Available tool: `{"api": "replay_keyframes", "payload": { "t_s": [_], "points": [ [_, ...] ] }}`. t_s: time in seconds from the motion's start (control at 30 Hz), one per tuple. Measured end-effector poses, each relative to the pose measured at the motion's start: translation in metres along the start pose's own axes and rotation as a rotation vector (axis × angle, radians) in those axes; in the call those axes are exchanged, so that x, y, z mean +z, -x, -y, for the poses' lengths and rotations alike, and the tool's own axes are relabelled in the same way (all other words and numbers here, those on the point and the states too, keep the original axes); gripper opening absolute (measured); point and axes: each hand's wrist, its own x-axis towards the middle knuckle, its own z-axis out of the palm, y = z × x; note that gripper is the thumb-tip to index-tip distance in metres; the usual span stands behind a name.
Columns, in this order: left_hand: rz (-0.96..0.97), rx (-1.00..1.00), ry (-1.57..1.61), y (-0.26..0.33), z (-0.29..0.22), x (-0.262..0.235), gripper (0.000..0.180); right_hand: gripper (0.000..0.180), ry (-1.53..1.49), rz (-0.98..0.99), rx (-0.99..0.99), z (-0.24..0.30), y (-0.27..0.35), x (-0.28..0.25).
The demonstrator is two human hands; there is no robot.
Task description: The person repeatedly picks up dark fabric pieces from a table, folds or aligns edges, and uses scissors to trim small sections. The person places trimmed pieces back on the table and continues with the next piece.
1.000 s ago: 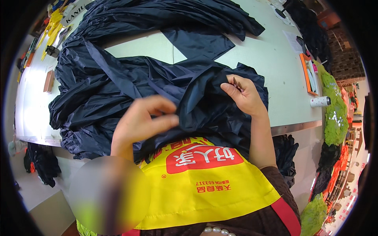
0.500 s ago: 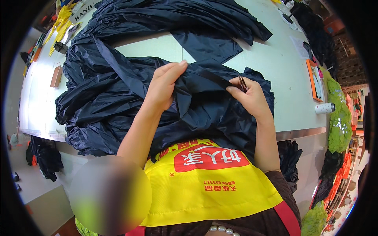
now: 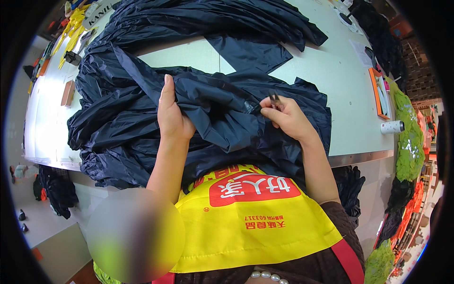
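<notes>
A dark navy garment point(image 3: 222, 118) of thin, shiny cloth lies bunched in front of me, part of a larger heap on the table. At its left part stands my left hand point(image 3: 174, 113), fingers stretched upward, with the cloth against its palm side; some of the hand is hidden by the folds. My right hand point(image 3: 286, 116) is closed around small dark thread snips point(image 3: 274, 98), whose tips point up past the fingers. Its thumb and forefinger meet at a dark edge of the cloth, near a small glossy patch point(image 3: 252, 107).
More dark cloth point(image 3: 198, 23) is piled across the back of the pale table point(image 3: 352, 109). On the right are an orange-edged tray point(image 3: 377, 92) and a white cup-like cylinder point(image 3: 392, 127). A small brown block point(image 3: 67, 93) lies left. My yellow apron point(image 3: 255, 232) meets the near cloth.
My left hand has shifted left, its fingers turning from rightward to upward. With the snips, my right hand has moved a little left and down. The cloth between them has been turned over.
</notes>
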Motion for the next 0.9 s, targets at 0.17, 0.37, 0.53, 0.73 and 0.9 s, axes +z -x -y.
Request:
{"api": "replay_keyframes", "payload": {
  "t_s": [0.17, 0.37, 0.53, 0.73, 0.9],
  "points": [
    [-0.202, -0.005, -0.129, 0.012, 0.004, -0.004, 0.032, 0.018, -0.541, -0.08, -0.029, -0.008, -0.003, -0.005],
    [-0.31, -0.142, -0.451, 0.034, 0.015, -0.048, 0.02, 0.016, -0.494, -0.01, -0.087, -0.017, -0.002, -0.004],
    [0.059, 0.162, -1.394, 0.045, 0.003, -0.075, 0.014, 0.016, -0.536, 0.006, -0.139, -0.028, -0.001, -0.004],
    [0.726, 0.768, -1.684, 0.029, 0.018, 0.035, 0.026, 0.015, -0.448, 0.123, -0.102, -0.004, 0.009, 0.001],
    [0.636, -0.465, -0.841, 0.001, 0.036, 0.018, 0.016, 0.014, -0.184, 0.046, -0.163, -0.003, 0.016, -0.009]
  ]
}}
